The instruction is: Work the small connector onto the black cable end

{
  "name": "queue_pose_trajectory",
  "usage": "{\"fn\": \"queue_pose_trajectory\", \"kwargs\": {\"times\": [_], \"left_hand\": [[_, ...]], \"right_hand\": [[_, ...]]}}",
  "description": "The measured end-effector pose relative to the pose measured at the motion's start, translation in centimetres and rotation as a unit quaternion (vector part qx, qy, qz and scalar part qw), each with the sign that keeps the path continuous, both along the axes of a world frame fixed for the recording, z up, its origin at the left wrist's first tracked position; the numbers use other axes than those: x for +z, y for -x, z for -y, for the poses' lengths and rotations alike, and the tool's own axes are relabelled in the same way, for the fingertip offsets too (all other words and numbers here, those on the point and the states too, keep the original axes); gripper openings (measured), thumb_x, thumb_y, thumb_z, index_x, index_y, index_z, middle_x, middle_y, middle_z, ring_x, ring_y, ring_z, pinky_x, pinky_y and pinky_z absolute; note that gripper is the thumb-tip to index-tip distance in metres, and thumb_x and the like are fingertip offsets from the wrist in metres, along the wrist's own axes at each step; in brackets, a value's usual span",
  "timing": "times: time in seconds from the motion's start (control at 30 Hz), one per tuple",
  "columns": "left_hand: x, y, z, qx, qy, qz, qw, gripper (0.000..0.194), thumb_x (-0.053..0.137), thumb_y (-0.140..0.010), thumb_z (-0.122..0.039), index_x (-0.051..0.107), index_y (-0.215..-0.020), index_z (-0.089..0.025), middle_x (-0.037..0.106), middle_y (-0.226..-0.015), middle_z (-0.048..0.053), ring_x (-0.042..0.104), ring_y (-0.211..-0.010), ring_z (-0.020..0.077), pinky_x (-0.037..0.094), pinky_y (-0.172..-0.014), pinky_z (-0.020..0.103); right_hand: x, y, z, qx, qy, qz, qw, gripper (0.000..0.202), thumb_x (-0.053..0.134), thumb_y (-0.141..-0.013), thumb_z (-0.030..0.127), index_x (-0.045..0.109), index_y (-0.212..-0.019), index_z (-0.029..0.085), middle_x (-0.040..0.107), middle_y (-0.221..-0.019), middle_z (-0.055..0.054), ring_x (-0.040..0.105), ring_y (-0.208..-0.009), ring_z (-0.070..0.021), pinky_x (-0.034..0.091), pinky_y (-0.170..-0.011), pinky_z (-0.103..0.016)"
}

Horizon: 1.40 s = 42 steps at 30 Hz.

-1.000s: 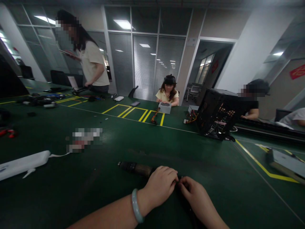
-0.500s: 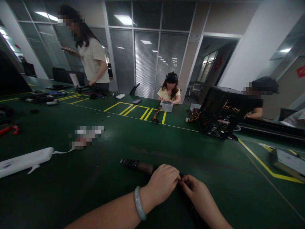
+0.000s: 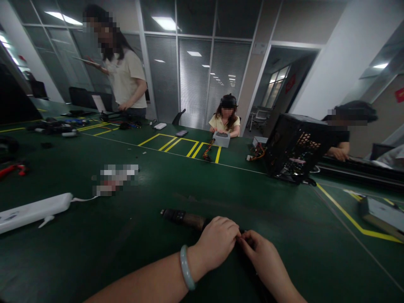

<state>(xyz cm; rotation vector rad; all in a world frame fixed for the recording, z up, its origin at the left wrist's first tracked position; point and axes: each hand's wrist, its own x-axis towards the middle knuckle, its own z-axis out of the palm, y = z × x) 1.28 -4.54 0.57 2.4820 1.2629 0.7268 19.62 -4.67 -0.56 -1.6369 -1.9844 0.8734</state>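
The left hand (image 3: pixel 219 240) is closed, with its fingers curled over the rear part of a dark cylindrical handheld tool (image 3: pixel 191 220) that has a brownish middle section and a silver tip. The right hand (image 3: pixel 265 254) is nearly closed, thumb and forefinger pinched together beside the left fingertips at the rear end of the tool; any part between them is too small to tell. Quantity of tools at the hands: one, lying on the green desk (image 3: pixel 151 256), tip toward the left. One pale green, ring-shaped bangle (image 3: pixel 187 267) encircles the left wrist. Left of the tool, well apart, lies one long white plastic power strip (image 3: pixel 34 210); beyond it is one red-handled item (image 3: pixel 12 169). Toward the far edge stand two grey metal boxes (image 3: pixel 221 139) with multicoloured cables, one before a seated person (image 3: pixel 225 122), one beside a single black metal computer case (image 3: pixel 296 147). One flat grey metal unit (image 3: pixel 383 214) lies at the right. Two further people are visible: one standing (image 3: pixel 126 80) at far left, one behind the case.
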Motion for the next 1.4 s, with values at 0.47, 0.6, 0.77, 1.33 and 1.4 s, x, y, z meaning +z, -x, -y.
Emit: {"fn": "queue_pose_trajectory", "kwargs": {"times": [0.47,0.6,0.77,1.33,1.4], "left_hand": [[-0.12,-0.17,0.2,0.026,-0.009,-0.015,1.0,0.013,0.062,-0.087,-0.016,0.058,-0.098,-0.02,0.065,-0.111,0.002,0.058,-0.106,0.0205,0.043,-0.097,0.038],[-0.04,-0.14,0.19,0.018,-0.009,-0.015,1.0,0.008,0.06,-0.088,-0.016,0.059,-0.095,-0.02,0.065,-0.108,0.002,0.059,-0.104,0.0203,0.042,-0.097,0.039],[0.13,-0.12,0.21,0.01,-0.005,-0.003,1.0,0.006,0.059,-0.088,-0.016,0.06,-0.092,-0.019,0.065,-0.107,0.002,0.059,-0.102,0.0205,0.043,-0.096,0.038],[0.4,-0.25,0.33,0.025,0.003,-0.01,1.0,0.013,0.06,-0.088,-0.015,0.06,-0.1,-0.02,0.065,-0.11,0.003,0.059,-0.105,0.0204,0.043,-0.096,0.038],[0.38,-0.25,0.34,0.024,0.002,-0.013,1.0,0.013,0.061,-0.087,-0.015,0.06,-0.099,-0.02,0.065,-0.111,0.003,0.058,-0.106,0.0205,0.043,-0.097,0.038]], "right_hand": [[0.08,0.07,-0.04,-0.01,0.008,0.005,1.0,0.024,0.051,-0.089,0.041,0.066,-0.082,0.023,0.069,-0.073,0.001,0.063,-0.064,-0.0159,0.037,-0.057,-0.024],[0.1,-0.04,0.0,-0.017,0.009,0.003,1.0,0.025,0.051,-0.089,0.042,0.066,-0.081,0.023,0.069,-0.072,0.001,0.063,-0.064,-0.0159,0.037,-0.056,-0.024],[0.04,-0.1,0.03,-0.017,0.007,-0.001,1.0,0.026,0.051,-0.088,0.041,0.066,-0.08,0.022,0.068,-0.07,0.0,0.062,-0.062,-0.0157,0.037,-0.055,-0.024],[-0.16,-0.1,-0.07,-0.02,-0.017,0.001,1.0,0.026,0.052,-0.087,0.042,0.067,-0.079,0.023,0.068,-0.07,0.0,0.062,-0.063,-0.0172,0.039,-0.058,-0.025],[-0.21,-0.1,-0.08,-0.02,-0.024,0.0,1.0,0.026,0.053,-0.087,0.042,0.067,-0.078,0.022,0.068,-0.07,0.0,0.062,-0.064,-0.017,0.039,-0.058,-0.025]]}}
